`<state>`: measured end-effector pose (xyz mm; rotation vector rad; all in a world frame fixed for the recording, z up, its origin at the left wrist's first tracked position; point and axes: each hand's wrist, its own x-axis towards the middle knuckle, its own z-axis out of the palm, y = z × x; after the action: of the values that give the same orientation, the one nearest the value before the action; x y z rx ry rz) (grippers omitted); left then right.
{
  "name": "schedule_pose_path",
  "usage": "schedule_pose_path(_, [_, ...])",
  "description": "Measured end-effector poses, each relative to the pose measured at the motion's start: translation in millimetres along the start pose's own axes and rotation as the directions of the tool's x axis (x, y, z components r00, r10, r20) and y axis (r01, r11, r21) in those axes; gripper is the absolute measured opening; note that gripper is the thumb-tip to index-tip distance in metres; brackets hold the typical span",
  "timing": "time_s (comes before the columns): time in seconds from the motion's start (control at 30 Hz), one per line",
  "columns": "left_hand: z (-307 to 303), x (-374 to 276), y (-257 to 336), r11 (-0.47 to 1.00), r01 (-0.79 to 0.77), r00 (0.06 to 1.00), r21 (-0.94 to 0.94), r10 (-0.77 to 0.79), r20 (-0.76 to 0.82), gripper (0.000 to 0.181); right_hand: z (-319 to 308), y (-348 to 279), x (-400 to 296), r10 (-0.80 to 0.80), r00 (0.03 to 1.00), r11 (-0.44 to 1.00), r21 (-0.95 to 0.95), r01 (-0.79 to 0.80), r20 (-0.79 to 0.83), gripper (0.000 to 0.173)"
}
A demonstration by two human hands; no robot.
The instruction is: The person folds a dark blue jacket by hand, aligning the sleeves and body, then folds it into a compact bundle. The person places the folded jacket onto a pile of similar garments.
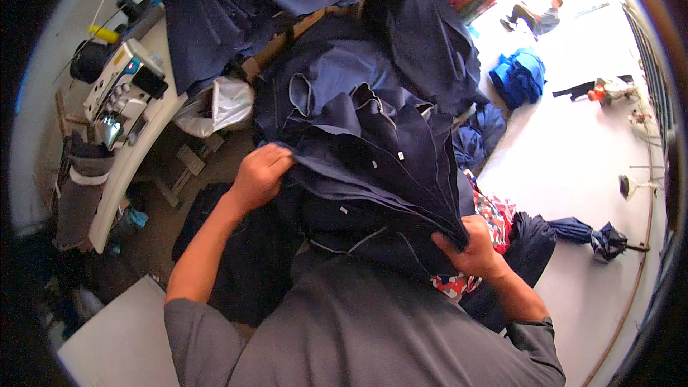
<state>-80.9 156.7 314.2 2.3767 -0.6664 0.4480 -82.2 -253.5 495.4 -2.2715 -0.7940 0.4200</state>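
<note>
Layers of dark navy fabric pieces (371, 172) are spread across my lap, stretched between both hands. My left hand (264, 174) pinches the upper left edge of the layers. My right hand (470, 247) grips their bunched corner at the lower right, thumb on the near side. Small white tags (400, 156) show on the dark cloth. Beyond lies a heap of navy garment parts (344, 64) with pale seam edging, some of it curled open.
An industrial sewing machine (126, 86) stands on a white table (142, 158) at left, beside a plastic-lined container (217, 107). A folded umbrella (586, 231) and a blue cloth bundle (518, 78) lie at right. A person (537, 17) sits far off at upper right.
</note>
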Motion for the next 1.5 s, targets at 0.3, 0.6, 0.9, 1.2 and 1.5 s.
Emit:
schedule_pose_path(0.3, [17.3, -25.8, 18.4, 0.887, 0.384, 0.923, -0.258, -0.373, 0.091, 0.028, 8.7, -6.5, 8.2, -0.107, 0.991, 0.994, 0.015, 0.106, 0.087, 0.017])
schedule_pose_path(0.6, [57.6, 11.8, 17.0, 0.947, 0.219, 0.974, -0.236, -0.196, 0.117, 0.028, 28.3, -17.7, 16.3, -0.319, 0.857, 0.946, 0.090, 0.310, 0.405, 0.036])
schedule_pose_path(0.9, [41.3, 50.8, 2.8, 0.973, -0.104, 0.994, -0.205, 0.100, -0.032, 0.019, 35.2, -23.6, 14.1, -0.337, 0.767, 0.936, 0.106, 0.336, 0.546, 0.036])
schedule_pose_path(1.2, [50.2, 53.3, -13.0, 0.937, -0.095, 0.977, -0.336, 0.152, 0.148, 0.021, 35.7, -21.1, 8.5, -0.329, 0.807, 0.941, 0.099, 0.323, 0.490, 0.035])
schedule_pose_path(1.5, [-25.6, 7.4, 25.6, 0.996, -0.030, 0.994, 0.086, 0.039, -0.098, 0.016, -17.2, -2.5, -12.4, 0.098, 0.993, 0.995, 0.020, -0.097, -0.059, 0.026])
